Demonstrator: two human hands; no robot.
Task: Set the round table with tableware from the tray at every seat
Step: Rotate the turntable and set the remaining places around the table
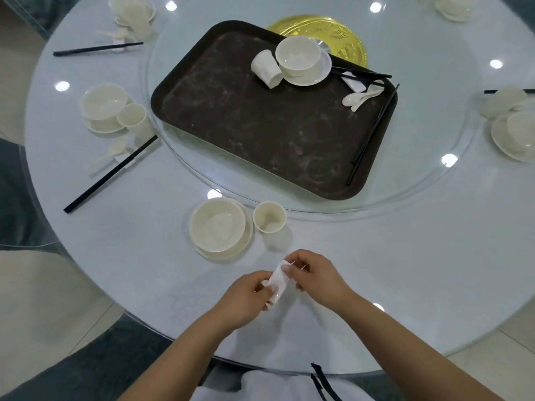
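Nearest the camera: left hand and right hand, both pinching a small white rectangular rest of glossy ceramic just above the near edge of the round, pale blue glass-topped bench; left fingers curled at its lower end, right thumb and forefinger at its upper end. Just beyond: cream round bowl on a matching saucer, with an upright cream paper-like cup immediately to its right, not touching. Centre: dark brown rectangular plastic tray on a clear glass turntable, partly over a gold round disc. On the tray's far right portion: white bowl on a saucer, a tipped white cup leaning against it, two white spoons, a white rest, and black chopsticks along the right rim and far corner. Left of the bench: two laid settings, each with bowl, cup, spoon and black chopstick pair. Right edge and far right corner: further cream settings, partly cut off.
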